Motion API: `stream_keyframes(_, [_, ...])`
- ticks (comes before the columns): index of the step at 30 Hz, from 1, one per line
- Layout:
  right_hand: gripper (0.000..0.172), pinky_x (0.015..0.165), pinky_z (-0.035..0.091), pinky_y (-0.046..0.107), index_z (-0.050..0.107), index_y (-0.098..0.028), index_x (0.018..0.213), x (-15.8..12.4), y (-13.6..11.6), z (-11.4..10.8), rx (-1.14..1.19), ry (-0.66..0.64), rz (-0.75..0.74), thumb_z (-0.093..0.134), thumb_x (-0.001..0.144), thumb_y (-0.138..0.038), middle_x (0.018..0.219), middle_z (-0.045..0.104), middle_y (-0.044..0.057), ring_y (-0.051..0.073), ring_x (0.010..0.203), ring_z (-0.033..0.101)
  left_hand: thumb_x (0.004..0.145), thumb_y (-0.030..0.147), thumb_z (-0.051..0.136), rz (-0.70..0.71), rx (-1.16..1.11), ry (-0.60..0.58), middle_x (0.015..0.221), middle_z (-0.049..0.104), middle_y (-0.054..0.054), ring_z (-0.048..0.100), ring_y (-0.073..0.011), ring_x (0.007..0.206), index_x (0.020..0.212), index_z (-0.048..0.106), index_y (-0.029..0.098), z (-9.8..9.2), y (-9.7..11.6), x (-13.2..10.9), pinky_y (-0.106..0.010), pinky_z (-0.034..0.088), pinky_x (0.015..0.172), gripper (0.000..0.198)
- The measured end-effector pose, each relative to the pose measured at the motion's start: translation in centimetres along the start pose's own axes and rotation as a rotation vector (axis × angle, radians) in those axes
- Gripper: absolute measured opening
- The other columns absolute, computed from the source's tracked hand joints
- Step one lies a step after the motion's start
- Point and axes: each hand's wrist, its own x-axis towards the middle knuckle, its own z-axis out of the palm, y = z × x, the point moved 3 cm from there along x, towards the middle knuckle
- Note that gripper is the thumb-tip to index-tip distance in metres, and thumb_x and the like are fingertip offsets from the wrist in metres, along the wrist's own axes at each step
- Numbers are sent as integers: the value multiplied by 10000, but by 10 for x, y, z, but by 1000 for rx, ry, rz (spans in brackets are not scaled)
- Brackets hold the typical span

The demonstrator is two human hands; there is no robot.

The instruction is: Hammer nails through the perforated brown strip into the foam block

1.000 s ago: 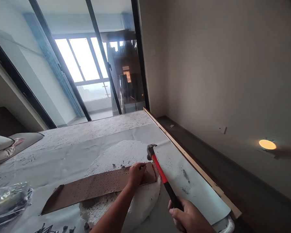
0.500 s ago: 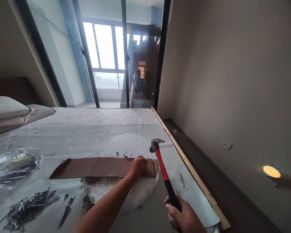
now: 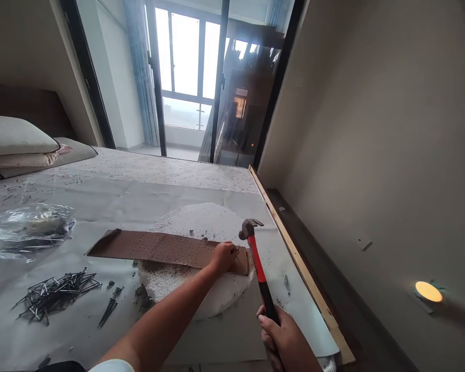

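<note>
Red hammer, right hand gripping; left hand pinching nail over strip; lettered mattress.

Hammer gripped in my right hand, left hand on the perforated brown strip.
Left fingertips pinch a thin piece, too small to ID. Strip runs left from that hand across a white round slab; hammer head just right of it. Nail pile and clear plastic bag well left, wood rail right of my hammer hand.
</note>
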Motion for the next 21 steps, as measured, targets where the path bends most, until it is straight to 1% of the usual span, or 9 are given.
stream_keyframes(3, [283,296,182,181,426,-195,777,3,5,-2,-54,16,-9,505,687,-451,413,306,-135,28,288,196,740,208,498,-8,18,-5,719,635,-51,556,-161,687,621,657,176,-1,2,0,-262,394,648,201])
stream_keyframes(6, [279,318,167,177,444,-190,804,0,6,-5,-22,26,-51,506,700,-441,418,290,-137,24,313,172,729,200,516,-1,16,-19,718,638,-58,557,-165,680,603,648,172,-2,4,0,-263,390,638,184])
stream_keyframes(8, [277,322,169,180,440,-193,831,-1,6,-5,-9,26,-40,486,713,-440,411,300,-139,28,307,170,728,212,531,4,-2,-17,726,639,-62,554,-168,672,609,650,170,-3,4,0,-265,385,626,173])
stream_keyframes(12, [219,316,164,191,408,-206,760,0,9,-2,-38,9,-32,479,701,-405,393,308,-140,30,279,179,717,186,526,-17,-35,-1,707,626,-48,539,-161,659,601,647,181,-2,2,-2,-261,378,625,167])
stream_keyframes(16, [287,332,152,184,419,-203,774,1,11,-1,10,25,-69,515,677,-455,400,277,-145,32,306,188,706,188,529,-9,-67,-22,703,621,-42,527,-152,651,568,631,178,-1,1,-2,-258,381,639,171])
stream_keyframes(18, [288,335,156,185,418,-206,791,1,12,-1,17,41,-48,513,684,-456,405,290,-140,38,308,206,703,187,530,-1,-65,-18,700,622,-49,527,-155,647,563,630,173,-1,1,-2,-263,386,645,173])
stream_keyframes(21, [245,342,166,187,406,-208,741,2,12,1,-5,34,8,525,678,-412,402,302,-134,34,311,208,695,164,523,16,-66,-11,685,621,-53,533,-162,648,566,637,174,-2,3,-3,-268,395,647,172])
